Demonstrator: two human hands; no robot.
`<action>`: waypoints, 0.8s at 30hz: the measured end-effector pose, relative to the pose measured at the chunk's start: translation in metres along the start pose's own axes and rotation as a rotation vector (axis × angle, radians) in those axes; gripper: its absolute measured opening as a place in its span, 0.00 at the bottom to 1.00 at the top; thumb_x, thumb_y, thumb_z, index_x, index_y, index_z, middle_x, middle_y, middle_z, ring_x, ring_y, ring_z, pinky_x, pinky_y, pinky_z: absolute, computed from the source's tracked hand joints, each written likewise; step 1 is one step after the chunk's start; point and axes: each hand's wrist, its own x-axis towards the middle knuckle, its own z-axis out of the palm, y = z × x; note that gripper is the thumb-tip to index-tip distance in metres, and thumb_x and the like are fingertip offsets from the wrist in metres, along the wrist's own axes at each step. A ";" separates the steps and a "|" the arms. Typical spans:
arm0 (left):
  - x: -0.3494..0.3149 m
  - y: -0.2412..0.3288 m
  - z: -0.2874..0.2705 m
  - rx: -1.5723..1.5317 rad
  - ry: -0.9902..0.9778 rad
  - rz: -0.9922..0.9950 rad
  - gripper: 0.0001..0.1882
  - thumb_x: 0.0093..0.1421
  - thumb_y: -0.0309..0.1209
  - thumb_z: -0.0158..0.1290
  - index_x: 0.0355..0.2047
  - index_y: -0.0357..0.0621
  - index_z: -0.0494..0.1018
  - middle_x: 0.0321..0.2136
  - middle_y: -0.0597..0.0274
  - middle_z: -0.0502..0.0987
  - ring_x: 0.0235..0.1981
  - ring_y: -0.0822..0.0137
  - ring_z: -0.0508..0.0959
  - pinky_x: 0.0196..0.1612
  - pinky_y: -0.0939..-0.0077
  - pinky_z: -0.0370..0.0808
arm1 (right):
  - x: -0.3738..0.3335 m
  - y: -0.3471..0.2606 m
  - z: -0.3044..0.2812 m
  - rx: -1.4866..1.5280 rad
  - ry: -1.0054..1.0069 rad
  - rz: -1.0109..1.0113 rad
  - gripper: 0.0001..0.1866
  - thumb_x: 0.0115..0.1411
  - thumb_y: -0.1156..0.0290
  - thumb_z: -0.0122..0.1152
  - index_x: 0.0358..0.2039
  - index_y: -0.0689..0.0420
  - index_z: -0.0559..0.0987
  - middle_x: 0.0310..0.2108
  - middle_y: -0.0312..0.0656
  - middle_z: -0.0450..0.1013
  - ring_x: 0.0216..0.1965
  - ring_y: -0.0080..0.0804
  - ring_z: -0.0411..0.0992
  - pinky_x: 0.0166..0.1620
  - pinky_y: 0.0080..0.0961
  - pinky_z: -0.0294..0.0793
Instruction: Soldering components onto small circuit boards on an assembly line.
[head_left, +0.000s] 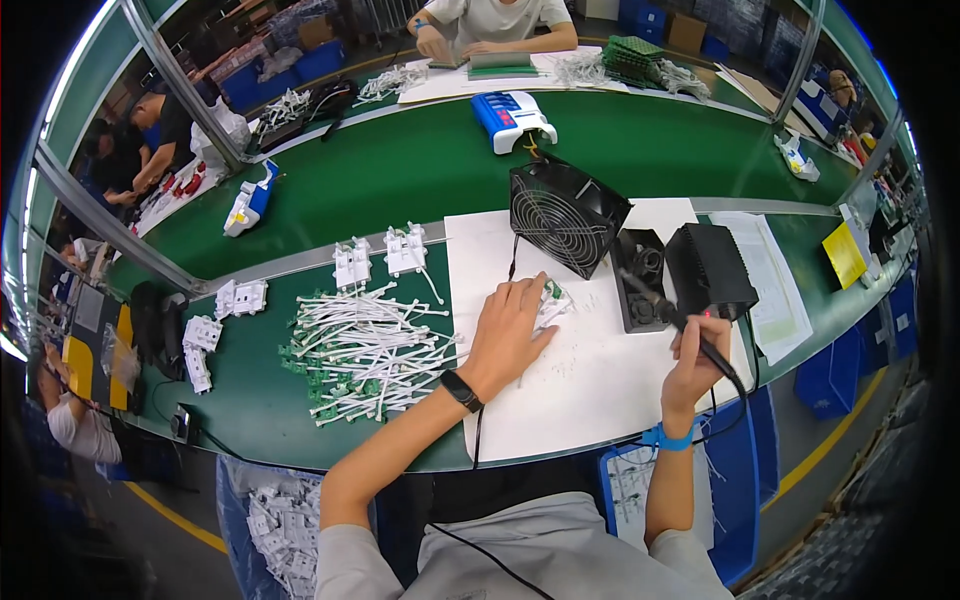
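My right hand (pixel 697 360) is closed around the handle of a soldering iron (pixel 712 352). The iron's tip end points up and left, over the black soldering iron stand (pixel 640 270). On the white work sheet (pixel 610 400), my left hand (pixel 510 325) holds down a small white plastic part with a green circuit board (pixel 553 300), its thumb and fingers around the near side. The hand partly covers that part. Left of this hand lies a heap of white cables with green boards (pixel 370 350).
A black fan (pixel 570 215) stands beyond my left hand, and a black soldering station box (pixel 710 268) sits right of the stand. White plastic housings (pixel 405 250) lie at left. Beyond runs a green conveyor belt (pixel 380 165) carrying blue-and-white devices (pixel 512 120). A co-worker (pixel 495 30) sits opposite.
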 end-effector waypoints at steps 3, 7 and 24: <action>-0.008 -0.005 -0.003 -0.036 -0.029 0.036 0.35 0.56 0.32 0.62 0.62 0.34 0.65 0.54 0.47 0.72 0.56 0.47 0.69 0.61 0.58 0.67 | -0.016 0.008 0.002 0.062 -0.092 0.035 0.04 0.67 0.76 0.58 0.37 0.62 0.73 0.21 0.36 0.71 0.21 0.18 0.68 0.28 0.16 0.65; -0.019 -0.015 -0.011 -0.090 -0.115 0.125 0.31 0.55 0.26 0.60 0.60 0.40 0.67 0.56 0.47 0.71 0.60 0.47 0.67 0.64 0.58 0.66 | -0.024 0.024 0.013 0.027 -0.161 0.099 0.04 0.67 0.76 0.59 0.36 0.61 0.73 0.20 0.35 0.72 0.21 0.17 0.69 0.29 0.16 0.66; -0.016 -0.022 -0.020 0.010 -0.130 0.284 0.23 0.55 0.26 0.60 0.53 0.49 0.76 0.58 0.49 0.71 0.59 0.47 0.70 0.61 0.59 0.71 | -0.028 0.033 0.027 0.079 -0.220 0.290 0.06 0.65 0.78 0.63 0.32 0.60 0.73 0.24 0.34 0.72 0.25 0.14 0.66 0.31 0.16 0.64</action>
